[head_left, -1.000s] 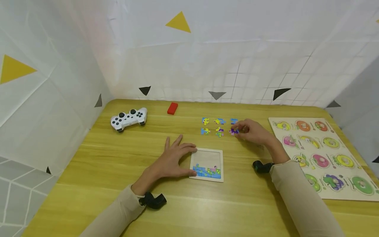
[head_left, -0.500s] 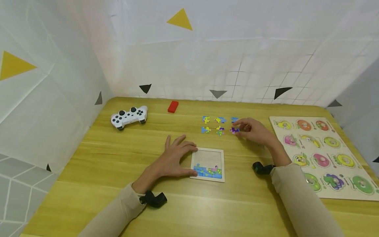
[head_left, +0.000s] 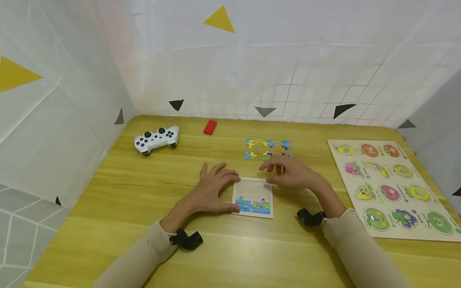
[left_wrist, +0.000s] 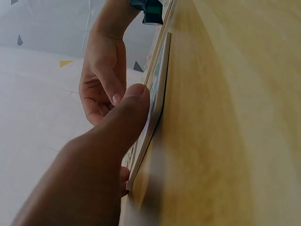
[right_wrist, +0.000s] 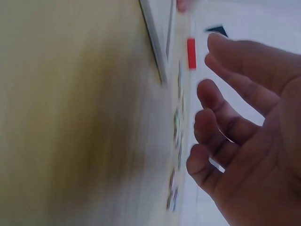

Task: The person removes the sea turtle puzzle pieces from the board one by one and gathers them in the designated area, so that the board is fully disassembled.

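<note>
A small square puzzle tray (head_left: 271,200) lies on the table, with joined blue and green pieces (head_left: 252,206) along its near side. My left hand (head_left: 207,194) rests at the tray's left side, thumb on the near corner and index finger at the far corner, the other fingers spread. Over the tray's far right corner hovers my right hand (head_left: 291,172), its fingers loosely bent. In the right wrist view no piece shows between its fingertips (right_wrist: 210,94). Behind that hand lie two rows of loose jigsaw pieces (head_left: 250,155); the purple one (head_left: 286,155) is partly hidden.
To the right is a large wooden fruit puzzle board (head_left: 392,188). A white game controller (head_left: 157,139) lies at the back left, and a red block (head_left: 210,127) near the back edge. White sheets (head_left: 252,72) hang behind the table (head_left: 245,256).
My right hand has left the purple piece among the loose pieces and moved left and nearer, to the tray's far right corner. My left hand has stayed at the tray.
</note>
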Motion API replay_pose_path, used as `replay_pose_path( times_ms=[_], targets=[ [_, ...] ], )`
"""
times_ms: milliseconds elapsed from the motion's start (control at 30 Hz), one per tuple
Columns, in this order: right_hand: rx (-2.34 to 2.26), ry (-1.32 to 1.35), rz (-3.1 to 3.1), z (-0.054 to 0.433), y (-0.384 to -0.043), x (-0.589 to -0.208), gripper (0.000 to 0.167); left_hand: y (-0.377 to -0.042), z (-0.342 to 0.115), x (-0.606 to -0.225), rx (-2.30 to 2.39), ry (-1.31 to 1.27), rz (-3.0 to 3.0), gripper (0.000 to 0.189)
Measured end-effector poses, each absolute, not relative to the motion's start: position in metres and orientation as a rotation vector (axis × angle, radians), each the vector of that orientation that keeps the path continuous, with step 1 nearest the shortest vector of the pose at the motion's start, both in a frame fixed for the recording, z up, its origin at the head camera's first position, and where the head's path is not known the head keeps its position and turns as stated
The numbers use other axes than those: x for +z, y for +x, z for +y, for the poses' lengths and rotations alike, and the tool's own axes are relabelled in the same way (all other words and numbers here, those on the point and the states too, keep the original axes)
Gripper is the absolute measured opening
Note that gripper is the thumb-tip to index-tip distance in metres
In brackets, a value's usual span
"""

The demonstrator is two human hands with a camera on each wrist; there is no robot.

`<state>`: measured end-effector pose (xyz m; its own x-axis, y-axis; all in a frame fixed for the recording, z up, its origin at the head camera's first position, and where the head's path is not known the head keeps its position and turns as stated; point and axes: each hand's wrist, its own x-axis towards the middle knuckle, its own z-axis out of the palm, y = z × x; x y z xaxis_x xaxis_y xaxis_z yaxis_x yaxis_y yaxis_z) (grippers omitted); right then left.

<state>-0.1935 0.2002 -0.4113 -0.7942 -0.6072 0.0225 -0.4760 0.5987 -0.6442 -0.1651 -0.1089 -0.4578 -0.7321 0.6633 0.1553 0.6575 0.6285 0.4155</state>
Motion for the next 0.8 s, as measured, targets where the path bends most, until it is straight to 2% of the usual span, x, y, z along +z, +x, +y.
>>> replay_pose_path(
  times_ms=[233,400,800],
  targets=[
    [-0.934,-1.06,2.476,0.17,-0.174,-0.41,0.029,-0.166,-0.11,-0.458,0.721,1.161,2.818,0.08],
    [-0.89,-1.121,2.423,0.156,-0.165,-0.413,0.03,-0.166,-0.112,-0.457,0.802,1.17,2.789,0.068],
    [-0.819,-1.168,2.441,0.145,-0.158,-0.416,0.035,-0.167,-0.112,-0.457,0.777,1.186,2.789,0.064]
  ],
)
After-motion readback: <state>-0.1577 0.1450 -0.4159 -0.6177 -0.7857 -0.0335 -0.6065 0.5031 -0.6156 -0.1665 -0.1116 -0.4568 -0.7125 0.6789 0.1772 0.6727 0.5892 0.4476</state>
